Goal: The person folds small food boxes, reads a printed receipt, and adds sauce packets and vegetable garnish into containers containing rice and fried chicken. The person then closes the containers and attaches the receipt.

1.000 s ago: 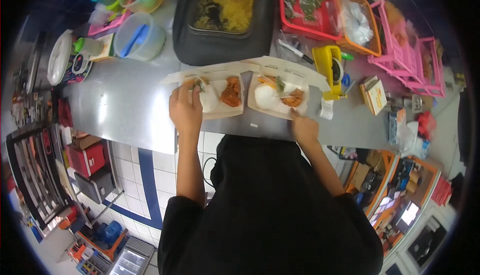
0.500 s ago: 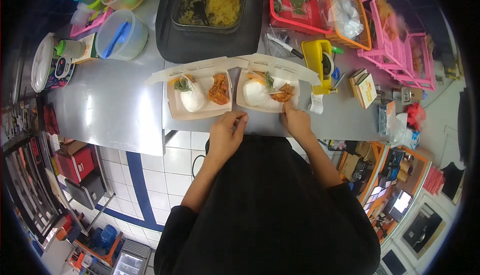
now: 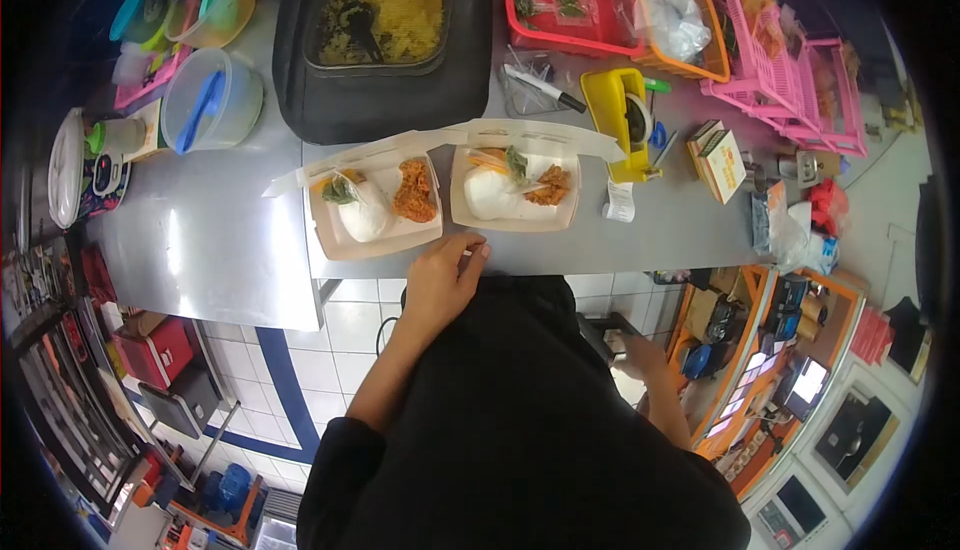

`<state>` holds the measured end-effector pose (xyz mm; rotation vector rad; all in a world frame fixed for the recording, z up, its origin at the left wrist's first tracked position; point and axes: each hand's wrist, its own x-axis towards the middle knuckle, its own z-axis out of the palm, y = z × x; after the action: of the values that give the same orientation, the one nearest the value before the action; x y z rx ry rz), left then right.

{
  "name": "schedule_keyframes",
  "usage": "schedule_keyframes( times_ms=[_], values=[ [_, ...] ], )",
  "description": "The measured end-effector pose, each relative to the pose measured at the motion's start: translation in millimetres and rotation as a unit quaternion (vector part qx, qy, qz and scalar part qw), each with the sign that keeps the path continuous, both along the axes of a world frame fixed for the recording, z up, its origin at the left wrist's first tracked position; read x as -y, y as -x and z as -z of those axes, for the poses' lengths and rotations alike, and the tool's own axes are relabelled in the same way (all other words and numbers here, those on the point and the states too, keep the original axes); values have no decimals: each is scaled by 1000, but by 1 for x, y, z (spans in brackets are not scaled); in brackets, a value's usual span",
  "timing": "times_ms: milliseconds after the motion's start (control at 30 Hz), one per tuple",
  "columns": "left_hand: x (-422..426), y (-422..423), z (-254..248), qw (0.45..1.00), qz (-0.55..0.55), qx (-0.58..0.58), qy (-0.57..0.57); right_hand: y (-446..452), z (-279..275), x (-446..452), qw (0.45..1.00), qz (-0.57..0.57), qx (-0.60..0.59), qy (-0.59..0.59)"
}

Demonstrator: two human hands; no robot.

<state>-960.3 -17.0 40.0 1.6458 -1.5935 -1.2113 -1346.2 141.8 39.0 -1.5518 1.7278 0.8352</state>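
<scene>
Two open paper food boxes stand side by side at the counter's front edge: the left box (image 3: 375, 248) and the right box (image 3: 515, 225). Each contains a white rounded mound, likely rice, a small bag with green leaves, and a piece of fried chicken, in the left box (image 3: 415, 192) and in the right box (image 3: 550, 187). My left hand (image 3: 447, 275) rests at the counter edge below the boxes, fingers curled in and nothing visible in them. My right hand (image 3: 642, 358), blurred, is low beside my waist, below the counter, close to a dark shape I cannot make out.
Behind the boxes lies a black tray (image 3: 290, 100) bearing a container of yellow food (image 3: 410, 0). Right of it are a marker (image 3: 545, 88), a yellow tape dispenser (image 3: 605, 115), a red basket (image 3: 600, 45) and pink racks (image 3: 775, 70). Plastic tubs (image 3: 240, 105) stand left.
My right hand has left the right box's chicken and dropped down beside my waist. My left hand stays at the counter edge. The view has shifted slightly.
</scene>
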Motion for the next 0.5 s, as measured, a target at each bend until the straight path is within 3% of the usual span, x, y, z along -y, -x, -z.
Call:
schedule_keyframes(
  times_ms=[33,100,133,167,233,300,333,400,500],
  values=[
    [0,2,-2,1000,13,5,-12,-16,-20,24,996,43,5,-76],
    [1,6,2,998,53,19,-35,-21,7,41,988,125,62,63],
    [2,9,6,995,82,33,-55,-35,18,58,942,212,180,186],
    [3,12,8,994,93,33,-53,-57,27,78,861,288,289,304],
    [2,17,13,974,175,110,-90,-100,25,132,785,469,321,246],
    [-4,23,29,969,187,138,-86,-126,33,170,758,547,312,167],
    [-7,24,37,963,197,164,-84,-128,40,177,756,548,317,167],
    [-8,24,47,962,197,165,-97,-136,53,191,825,484,252,144],
    [-13,24,55,967,179,144,-112,-135,56,205,865,427,220,150]
  ],
)
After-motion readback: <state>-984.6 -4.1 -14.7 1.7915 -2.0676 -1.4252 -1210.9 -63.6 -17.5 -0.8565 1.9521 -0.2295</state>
